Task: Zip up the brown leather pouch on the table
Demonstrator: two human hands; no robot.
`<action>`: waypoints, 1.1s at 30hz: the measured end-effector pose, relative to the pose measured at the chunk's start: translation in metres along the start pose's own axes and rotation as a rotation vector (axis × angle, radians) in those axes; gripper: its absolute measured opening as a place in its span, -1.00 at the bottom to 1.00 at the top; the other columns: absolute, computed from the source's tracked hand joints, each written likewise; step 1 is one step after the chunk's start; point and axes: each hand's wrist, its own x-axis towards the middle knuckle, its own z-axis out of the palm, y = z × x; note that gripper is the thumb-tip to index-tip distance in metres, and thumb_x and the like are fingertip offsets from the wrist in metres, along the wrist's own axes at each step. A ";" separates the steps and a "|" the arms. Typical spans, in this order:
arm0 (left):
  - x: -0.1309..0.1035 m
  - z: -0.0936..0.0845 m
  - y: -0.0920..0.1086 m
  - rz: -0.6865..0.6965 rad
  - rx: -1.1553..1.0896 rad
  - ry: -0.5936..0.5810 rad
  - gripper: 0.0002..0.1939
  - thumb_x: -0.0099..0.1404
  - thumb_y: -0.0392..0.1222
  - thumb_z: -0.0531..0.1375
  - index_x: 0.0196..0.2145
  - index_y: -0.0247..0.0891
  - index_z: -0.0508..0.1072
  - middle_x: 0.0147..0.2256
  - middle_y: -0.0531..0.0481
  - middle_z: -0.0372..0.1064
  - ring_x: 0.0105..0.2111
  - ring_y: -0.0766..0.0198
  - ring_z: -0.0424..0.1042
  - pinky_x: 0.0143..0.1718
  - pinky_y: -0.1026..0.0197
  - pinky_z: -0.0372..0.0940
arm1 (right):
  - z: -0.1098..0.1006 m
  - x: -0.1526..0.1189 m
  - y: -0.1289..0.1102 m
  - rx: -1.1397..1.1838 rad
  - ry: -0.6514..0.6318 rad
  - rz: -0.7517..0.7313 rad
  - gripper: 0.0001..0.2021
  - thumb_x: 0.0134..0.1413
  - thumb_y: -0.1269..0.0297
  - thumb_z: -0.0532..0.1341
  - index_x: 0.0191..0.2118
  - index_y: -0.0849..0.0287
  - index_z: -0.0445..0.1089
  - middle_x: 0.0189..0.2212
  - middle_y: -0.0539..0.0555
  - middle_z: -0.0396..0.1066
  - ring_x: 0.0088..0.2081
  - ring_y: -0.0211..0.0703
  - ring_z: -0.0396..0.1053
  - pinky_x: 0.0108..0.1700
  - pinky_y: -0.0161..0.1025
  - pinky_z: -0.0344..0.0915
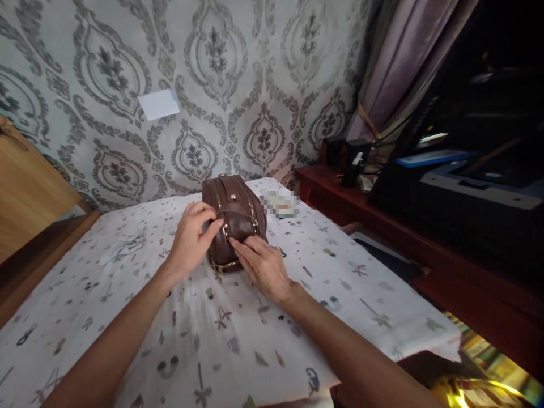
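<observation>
A brown leather bag (244, 224) with gold-coloured zips lies on the white patterned cloth (238, 340). On the bag's left side, near a zip, my left hand (195, 235) has its thumb and fingers closed together in a pinch; what is between them is too small to make out. My right hand (263, 266) touches the bag's near end, index finger and thumb by the same zip, with the other fingers curled. Whatever its fingertips hold is hidden. A blurred, pale flat item (280, 204) rests on the cloth just right of the bag.
A patterned wall with a white card (159, 104) rises behind. To the right are a dark red stand (340, 198), a small dark bottle (352, 170) and a large black screen (467, 187). A wooden board (34, 192) stands at the left; a clear crumpled item (123, 249) lies on the cloth.
</observation>
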 end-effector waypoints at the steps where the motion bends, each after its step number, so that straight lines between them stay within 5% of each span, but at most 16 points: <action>1: -0.001 0.000 0.000 0.003 0.005 0.003 -0.79 0.37 -0.21 0.14 -0.46 -0.21 0.37 -0.29 -0.01 0.38 -0.17 0.14 0.34 -0.11 0.09 0.27 | 0.001 -0.001 0.001 -0.001 -0.011 0.009 -0.69 0.39 0.38 0.03 0.08 0.17 0.46 -0.39 0.08 0.42 -0.35 -0.17 0.35 -0.40 -0.27 0.28; 15: 0.000 -0.007 0.006 0.197 0.066 -0.079 -0.75 0.40 -0.27 0.09 -0.46 -0.23 0.39 -0.29 -0.06 0.39 -0.22 0.15 0.30 -0.16 0.06 0.27 | 0.009 -0.006 0.002 0.058 -0.045 0.053 -0.65 0.36 0.41 0.07 0.16 0.12 0.42 -0.33 0.10 0.43 -0.27 -0.14 0.39 -0.27 -0.27 0.40; 23: -0.001 -0.009 0.004 0.181 0.039 -0.126 -0.74 0.41 -0.25 0.09 -0.47 -0.23 0.39 -0.29 -0.06 0.39 -0.21 0.14 0.32 -0.15 0.06 0.27 | 0.009 -0.006 0.002 0.102 -0.033 0.059 -0.64 0.37 0.39 0.04 0.16 0.14 0.42 -0.34 0.11 0.41 -0.28 -0.12 0.39 -0.29 -0.24 0.41; 33: -0.020 -0.003 0.004 0.303 0.129 -0.076 -0.78 0.43 -0.28 0.07 -0.37 -0.22 0.45 -0.25 -0.09 0.45 -0.20 0.13 0.35 -0.16 0.04 0.27 | 0.010 -0.007 0.002 0.146 0.001 0.083 -0.69 0.34 0.41 0.07 0.08 0.13 0.45 -0.26 0.15 0.49 -0.19 -0.07 0.47 -0.19 -0.18 0.48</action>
